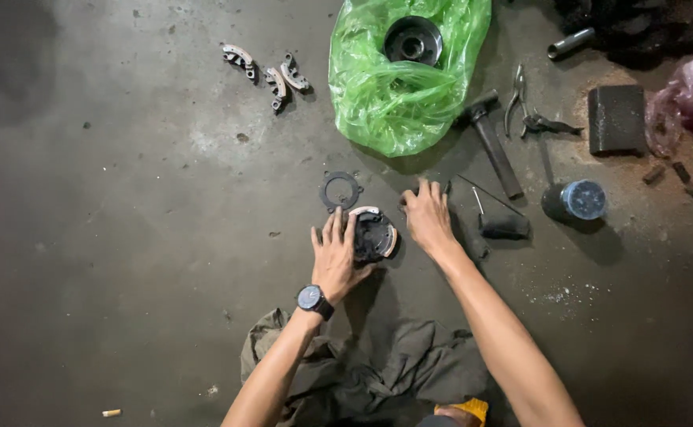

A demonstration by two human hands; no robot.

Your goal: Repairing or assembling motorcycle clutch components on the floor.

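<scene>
Both your hands work low on the floor (125, 237): your left hand (335, 261) lies flat, fingers spread, pinning the clutch plate (376, 236) just under its fingertips, while your right hand (428, 217), fingers loosely curled and empty, rests beside it, below the ring (340, 190).

Floor (109, 198): bare grey concrete, stained and scuffed, fills the whole view. Dark patch at 10 o'clock; paler worn area (220, 134) toward 11 o'clock. Light falls unevenly, brighter centre, dim edges. Pale speckled dust (560, 296) at 4 o'clock; brownish grit (592, 170) at 2 o'clock. 1 cigarette butt (111, 412) at 7 o'clock. No walls or furniture visible.
</scene>
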